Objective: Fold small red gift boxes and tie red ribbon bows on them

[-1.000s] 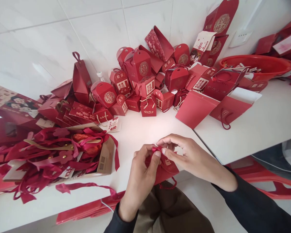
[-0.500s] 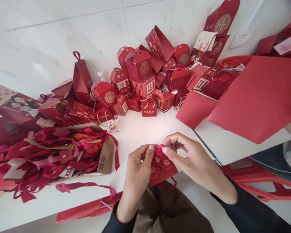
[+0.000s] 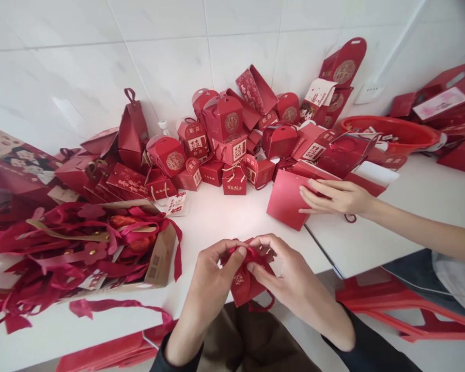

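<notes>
A small red gift box with gold print is held near the table's front edge, above my lap. On its top a crimson ribbon is pinched between my fingers. My left hand closes thumb and forefinger on the ribbon's left part. From the other side, my right hand pinches the ribbon too, its other fingers curled behind. A red cord loop hangs from the box's lower right. Whether the ribbon is knotted cannot be made out under the fingers.
A cardboard box of ribbons and tags stands at left. Several red gift boxes are heaped along the wall. A co-worker's hand rests on a red paper bag at right, near a red basin and stool.
My hands have come closer together on the ribbon, the right thumb moving inward. The co-worker's large red sheet has left the front right, and their hand now reaches to the red bag.
</notes>
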The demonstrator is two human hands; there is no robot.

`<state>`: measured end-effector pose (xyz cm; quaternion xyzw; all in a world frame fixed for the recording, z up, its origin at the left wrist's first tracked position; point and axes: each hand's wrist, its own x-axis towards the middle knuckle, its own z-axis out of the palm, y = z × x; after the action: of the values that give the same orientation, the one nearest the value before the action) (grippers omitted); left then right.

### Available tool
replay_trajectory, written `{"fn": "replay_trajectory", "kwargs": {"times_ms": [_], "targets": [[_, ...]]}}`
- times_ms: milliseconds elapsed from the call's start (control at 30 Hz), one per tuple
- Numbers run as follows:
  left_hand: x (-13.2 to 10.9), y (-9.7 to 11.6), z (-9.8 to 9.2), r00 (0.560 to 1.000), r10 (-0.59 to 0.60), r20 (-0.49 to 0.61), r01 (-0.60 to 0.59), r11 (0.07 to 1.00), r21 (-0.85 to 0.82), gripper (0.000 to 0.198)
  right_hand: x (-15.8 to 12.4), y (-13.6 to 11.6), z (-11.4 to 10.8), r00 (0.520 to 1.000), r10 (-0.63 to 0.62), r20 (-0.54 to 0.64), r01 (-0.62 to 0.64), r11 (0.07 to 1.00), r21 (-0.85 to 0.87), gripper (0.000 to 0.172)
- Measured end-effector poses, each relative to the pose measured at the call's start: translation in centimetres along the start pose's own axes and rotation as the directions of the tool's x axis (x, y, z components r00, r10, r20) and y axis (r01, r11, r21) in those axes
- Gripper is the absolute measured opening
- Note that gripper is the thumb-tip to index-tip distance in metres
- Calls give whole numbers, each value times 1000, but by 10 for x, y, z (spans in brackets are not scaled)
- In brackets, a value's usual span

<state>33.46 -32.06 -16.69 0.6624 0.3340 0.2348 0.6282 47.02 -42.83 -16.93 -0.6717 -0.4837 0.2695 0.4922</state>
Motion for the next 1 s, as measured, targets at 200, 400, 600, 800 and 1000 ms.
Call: {"fn": "replay_trajectory", "kwargs": {"times_ms": [200, 400, 600, 800, 1000], "targets": [[1, -2, -2, 1000, 25, 16, -25, 1000, -12, 34, 7, 3, -7, 999, 15, 46, -16, 1000, 16, 12], [4, -3, -3, 998, 55, 20, -56, 998, 12, 38, 11, 6, -12, 990, -132, -47, 126, 986, -109, 19], [6, -1, -2, 999, 37, 18, -37, 999, 3, 39, 7, -3, -10, 976, -200, -86, 187, 972, -139, 8], [5, 4, 1, 999, -3, -33, 2, 999, -48, 33, -1, -4, -1, 955, -287, -80, 269, 946, -182, 10], [3, -1, -5, 999, -23, 44, 26, 997, -70, 29, -4, 8, 6, 953, -302, -40, 292, 942, -166, 13]]}}
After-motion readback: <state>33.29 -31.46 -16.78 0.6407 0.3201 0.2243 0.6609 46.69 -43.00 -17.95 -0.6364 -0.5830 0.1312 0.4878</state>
